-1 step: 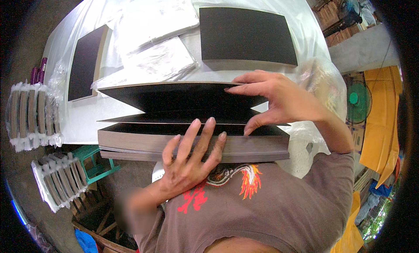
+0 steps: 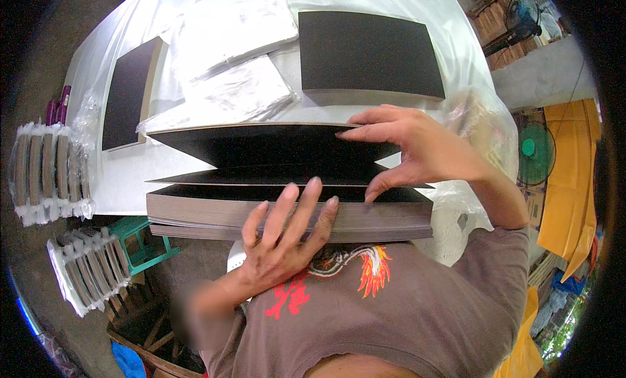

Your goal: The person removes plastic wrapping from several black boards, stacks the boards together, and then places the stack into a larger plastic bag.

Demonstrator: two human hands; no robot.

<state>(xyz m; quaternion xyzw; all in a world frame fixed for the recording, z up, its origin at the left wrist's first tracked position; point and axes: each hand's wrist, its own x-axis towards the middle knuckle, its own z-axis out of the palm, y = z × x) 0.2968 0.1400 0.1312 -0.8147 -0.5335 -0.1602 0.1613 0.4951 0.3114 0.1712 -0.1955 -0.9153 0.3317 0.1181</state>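
Observation:
In front of me stands a thick stack of grey-edged, black-faced boards [image 2: 195,212], its layered edges facing me. A black board [image 2: 274,140] leans away at the far side, and a thinner black leaf [image 2: 215,178] lies between it and the stack. My left hand [image 2: 280,241] rests on the near side of the stack, its fingers spread and their tips over the top edge. My right hand [image 2: 424,143] spans the gap, with fingers at the far board's upper edge and the thumb down by the stack's black face.
Farther off on the white-covered table lie a black block [image 2: 372,55], another black block [image 2: 130,94] and plastic-wrapped white packs [image 2: 241,91]. Wrapped bundles [image 2: 49,169] stand at the left, near a green stool [image 2: 140,241]. A fan [image 2: 535,150] is at the right.
One fingertip of my left hand has dipped slightly toward me. My right hand and the boards look the same.

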